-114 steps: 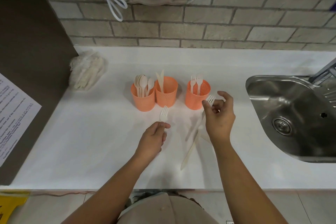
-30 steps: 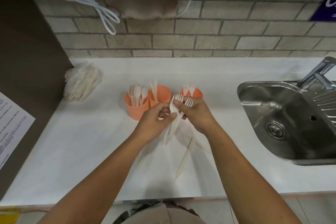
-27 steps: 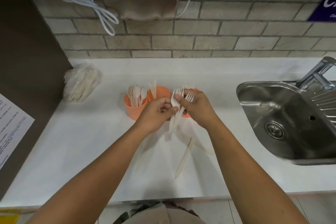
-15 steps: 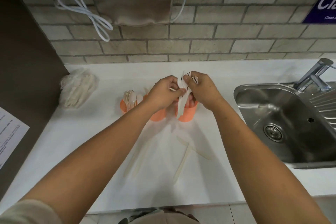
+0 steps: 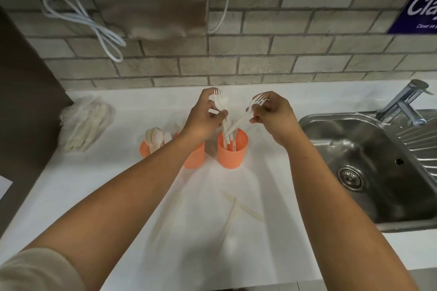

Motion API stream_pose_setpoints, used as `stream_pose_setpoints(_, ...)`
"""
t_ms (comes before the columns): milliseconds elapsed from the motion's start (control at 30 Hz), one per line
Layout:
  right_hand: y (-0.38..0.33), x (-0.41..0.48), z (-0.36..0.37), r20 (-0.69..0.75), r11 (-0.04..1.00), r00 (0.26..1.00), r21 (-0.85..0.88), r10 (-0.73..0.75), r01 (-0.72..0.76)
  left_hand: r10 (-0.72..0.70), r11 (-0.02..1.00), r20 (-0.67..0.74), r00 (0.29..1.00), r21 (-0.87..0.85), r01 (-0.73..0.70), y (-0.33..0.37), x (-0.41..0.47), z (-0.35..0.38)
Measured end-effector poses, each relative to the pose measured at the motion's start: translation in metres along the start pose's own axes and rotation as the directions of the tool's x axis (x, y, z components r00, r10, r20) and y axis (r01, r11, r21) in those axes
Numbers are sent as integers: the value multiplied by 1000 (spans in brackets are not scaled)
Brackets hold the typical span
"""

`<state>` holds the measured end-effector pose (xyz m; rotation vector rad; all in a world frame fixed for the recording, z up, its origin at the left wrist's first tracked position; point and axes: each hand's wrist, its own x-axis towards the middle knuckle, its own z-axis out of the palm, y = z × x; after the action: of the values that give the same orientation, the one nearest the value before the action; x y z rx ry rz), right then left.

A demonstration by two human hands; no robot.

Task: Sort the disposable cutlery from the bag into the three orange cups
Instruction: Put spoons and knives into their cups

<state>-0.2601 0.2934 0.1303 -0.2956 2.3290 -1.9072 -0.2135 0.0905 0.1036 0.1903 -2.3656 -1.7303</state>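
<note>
A person stands at a white counter (image 5: pixel 94 184). Above the fork cup (image 5: pixel 233 156), the left hand (image 5: pixel 201 120) pinches a few white forks (image 5: pixel 220 101), tines up, handles reaching down into the cup. The right hand (image 5: pixel 272 116) pinches one fork (image 5: pixel 238 120) slanting to the cup's mouth. A middle cup (image 5: pixel 195 157) and a spoon cup (image 5: pixel 144 149) stand to its left, and the bag (image 5: pixel 85 123) lies farther left. Loose cutlery (image 5: pixel 230 217) lies in front of the cup.

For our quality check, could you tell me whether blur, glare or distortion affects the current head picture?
Head view: the wide lens bows the brick courses; the forks in the left hand and right hand look smeared; pale knives barely show against the white counter; the sink carries glare.
</note>
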Motion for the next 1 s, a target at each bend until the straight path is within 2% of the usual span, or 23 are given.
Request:
stream_pose_setpoints(100, 7, 2, 6, -20, 987, 999, -158, -25, 22, 4, 998, 24, 1000, 66, -6, -7, 0, 7)
stream_pose_setpoints(200, 18, 4, 19, -4, 937, 999, -345, -49, 44, -39, 963, 75, 996, 269, 18, -13, 0, 18)
stream_pose_setpoints(300, 39, 3, 32, 0, 860, 997, -505, -82, 71, -97, 846, 90, 991, 533, 34, -23, -1, 26)
stream_pose_setpoints(433, 57, -4, 39, 60, 784, 992, -608, -115, 128, -19, 676, 120, 993, 733, -75, -30, -7, 30)
stream_pose_setpoints(500, 61, -8, 41, 91, 763, 989, -629, -119, 150, 51, 656, 87, 995, 748, -99, -35, -10, 30)
stream_pose_setpoints(633, 62, -14, 40, 36, 818, 995, -566, -97, 101, 166, 765, 41, 985, 625, -155, -43, -12, 27)
stream_pose_setpoints(833, 61, -18, 41, 72, 825, 995, -556, -75, 102, 86, 815, 119, 989, 563, -139, -45, -9, 27)
stream_pose_setpoints(1000, 64, -21, 40, 47, 833, 989, -534, -142, 145, 54, 815, 152, 987, 565, -132, -45, -6, 30)
